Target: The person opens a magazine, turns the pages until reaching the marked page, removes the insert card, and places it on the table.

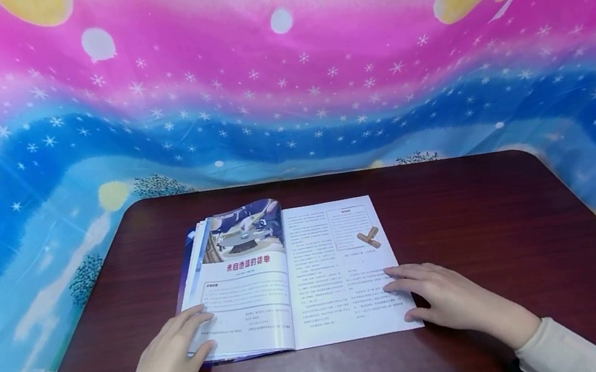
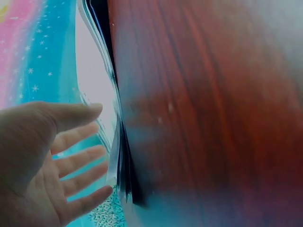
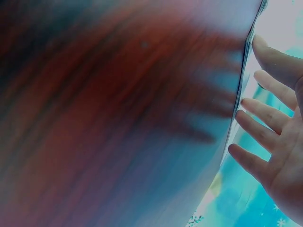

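An open magazine lies on the dark table, its left page showing a picture and a red heading. My left hand rests at the magazine's lower left edge, fingers spread over the page margin. On the opposite side my right hand touches the right page's edge with relaxed fingers. In the left wrist view the left hand is beside the layered page edges, thumb extended. The right wrist view has the right hand with spread fingertips along the magazine's edge.
The dark reddish-brown table has rounded far corners and a glossy surface. Behind it and at its sides hangs a pink and blue cloth with white snowflakes. A light sleeve covers the right forearm.
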Demonstrator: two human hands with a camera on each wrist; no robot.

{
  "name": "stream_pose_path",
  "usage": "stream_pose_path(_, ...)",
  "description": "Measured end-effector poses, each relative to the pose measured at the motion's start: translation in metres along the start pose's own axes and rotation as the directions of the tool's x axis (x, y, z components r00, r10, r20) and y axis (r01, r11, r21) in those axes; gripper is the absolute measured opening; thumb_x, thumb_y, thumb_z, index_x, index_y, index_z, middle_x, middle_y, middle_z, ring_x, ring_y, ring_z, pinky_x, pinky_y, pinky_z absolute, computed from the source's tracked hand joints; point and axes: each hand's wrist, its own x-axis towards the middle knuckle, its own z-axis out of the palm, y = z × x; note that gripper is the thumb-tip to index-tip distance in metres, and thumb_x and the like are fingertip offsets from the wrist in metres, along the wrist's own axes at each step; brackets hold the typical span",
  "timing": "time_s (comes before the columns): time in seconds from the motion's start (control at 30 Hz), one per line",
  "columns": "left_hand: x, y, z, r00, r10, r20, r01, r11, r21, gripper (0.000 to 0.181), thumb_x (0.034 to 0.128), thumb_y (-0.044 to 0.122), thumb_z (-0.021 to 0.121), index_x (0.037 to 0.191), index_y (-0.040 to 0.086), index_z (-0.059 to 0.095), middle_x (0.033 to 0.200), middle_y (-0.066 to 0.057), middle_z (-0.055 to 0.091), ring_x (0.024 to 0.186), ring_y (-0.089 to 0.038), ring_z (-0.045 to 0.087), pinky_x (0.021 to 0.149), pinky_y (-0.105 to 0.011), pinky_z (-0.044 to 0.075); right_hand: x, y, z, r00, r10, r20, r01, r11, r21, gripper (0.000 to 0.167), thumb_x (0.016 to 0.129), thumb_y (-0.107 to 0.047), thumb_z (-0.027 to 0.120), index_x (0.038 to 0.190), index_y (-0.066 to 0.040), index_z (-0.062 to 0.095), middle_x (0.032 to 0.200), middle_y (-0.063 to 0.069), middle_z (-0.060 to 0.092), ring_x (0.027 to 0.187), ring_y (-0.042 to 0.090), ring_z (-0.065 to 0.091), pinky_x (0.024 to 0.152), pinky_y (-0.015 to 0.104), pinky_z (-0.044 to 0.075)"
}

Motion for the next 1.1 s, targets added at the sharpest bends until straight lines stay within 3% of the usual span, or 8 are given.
stream_pose_path(0.43,0.007,-0.001,0.003,0.996,0.07,0.048,-0.069,0.998,-0.014,0.041,0.0802,0.02,0.083,0.118,0.009,0.07,0.128,-0.01,0.064,0.118,-0.033,0.059,0.096,-0.054,0.047,0.006,-0.001,0.0,0.995,-0.048,-0.083,0.044,0.998,-0.051,0.048,0.08,-0.03,0.083,0.124,-0.014,0.069,0.133,0.007,0.061,0.119,0.026,0.059,0.098,0.05,0.046)
stream_pose_path(0.63,0.007,-0.001,0.001,0.996,0.068,0.066,-0.068,0.998,-0.006,0.038,0.0818,0.019,0.082,0.117,0.009,0.07,0.123,-0.008,0.065,0.115,-0.032,0.061,0.095,-0.054,0.047,0.01,-0.001,-0.001,0.981,-0.088,-0.174,0.078,0.995,-0.063,0.045,0.078,-0.029,0.085,0.117,-0.013,0.071,0.12,0.002,0.067,0.112,0.022,0.061,0.095,0.047,0.047)
stream_pose_path(0.87,0.009,-0.001,0.0,0.995,0.054,0.089,-0.054,0.999,-0.01,0.036,0.0837,0.019,0.08,0.117,0.009,0.07,0.122,-0.007,0.066,0.114,-0.031,0.061,0.093,-0.053,0.049,0.016,-0.001,-0.006,0.97,-0.059,-0.236,0.046,0.997,-0.061,0.045,0.076,-0.032,0.086,0.115,-0.014,0.071,0.112,-0.005,0.068,0.108,0.018,0.062,0.095,0.043,0.048)
stream_pose_path(1.1,0.013,-0.001,-0.002,0.997,0.045,0.069,-0.044,0.999,-0.022,0.034,0.0849,0.02,0.079,0.116,0.013,0.07,0.118,-0.005,0.068,0.108,-0.031,0.064,0.087,-0.053,0.051,0.024,-0.004,-0.014,0.943,-0.075,-0.323,0.061,0.997,-0.053,0.043,0.076,-0.032,0.086,0.112,-0.014,0.07,0.109,-0.005,0.068,0.108,0.019,0.061,0.096,0.043,0.046)
